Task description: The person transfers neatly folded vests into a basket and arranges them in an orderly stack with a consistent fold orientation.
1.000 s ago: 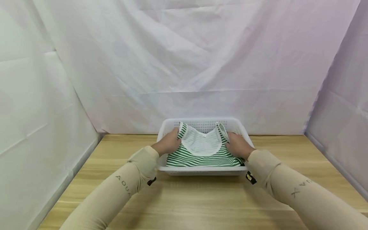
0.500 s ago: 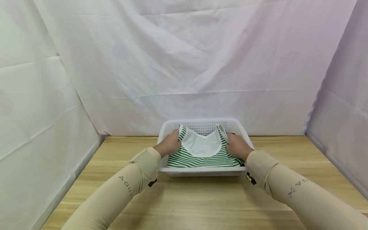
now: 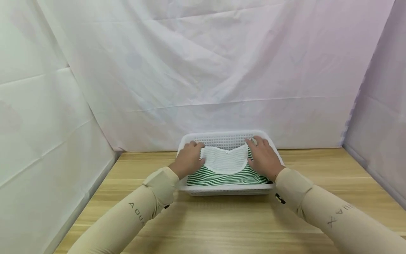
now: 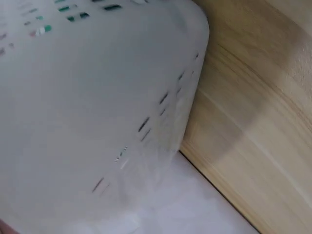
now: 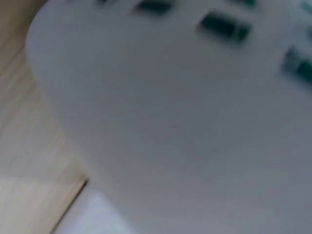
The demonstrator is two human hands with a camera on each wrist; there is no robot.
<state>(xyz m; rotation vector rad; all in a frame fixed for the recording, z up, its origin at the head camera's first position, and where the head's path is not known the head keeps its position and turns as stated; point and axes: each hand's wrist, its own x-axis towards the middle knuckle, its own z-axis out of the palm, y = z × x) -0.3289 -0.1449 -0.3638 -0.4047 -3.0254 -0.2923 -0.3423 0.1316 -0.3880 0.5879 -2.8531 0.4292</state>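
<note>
A green-and-white striped top lies in a white plastic basket, its rounded neckline showing the pale inside. Over its left shoulder is my left hand, fingers spread and relaxed, thumb at the cloth. My right hand rests over the right shoulder, its fingers apart and reaching toward the basket's back wall. Neither hand grips the cloth now. In the left wrist view the outside wall of the basket fills most of the frame. The right wrist view shows the basket close and blurred.
The basket stands on a wood-grain table near its far edge. A pale sheet hangs right behind, and more sheeting closes off the left and right sides.
Both hands have let go of the top's shoulders and spread their fingers. The shoulder parts, held up before, have sunk down into the basket.
</note>
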